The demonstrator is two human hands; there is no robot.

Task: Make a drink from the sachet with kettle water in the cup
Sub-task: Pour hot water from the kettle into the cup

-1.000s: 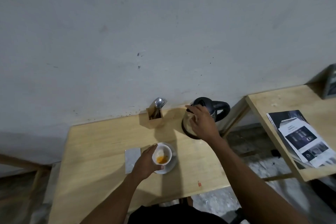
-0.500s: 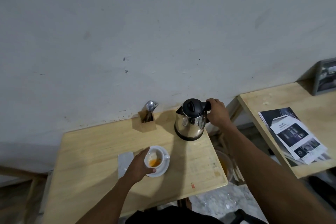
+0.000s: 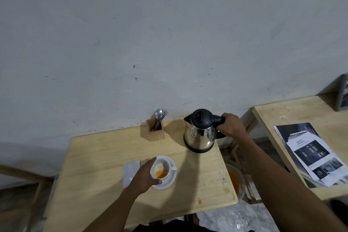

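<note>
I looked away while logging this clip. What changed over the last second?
The right hand moved from the top of the kettle rightward to its handle and now grips it. The kettle stays standing on the table; the left hand keeps holding the cup on its saucer.

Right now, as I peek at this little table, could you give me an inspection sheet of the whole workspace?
Surface: wooden table, against the wall.
Job's things: kettle upright on table; cup on saucer, orange contents inside.
Clutter: cutlery holder with spoon; pale flat piece beside saucer.
Hands: left hand grips cup; right hand grips kettle handle.
Cables: nothing seen.
Surroundings: second table with leaflets at right; tub with orange contents below.
</note>
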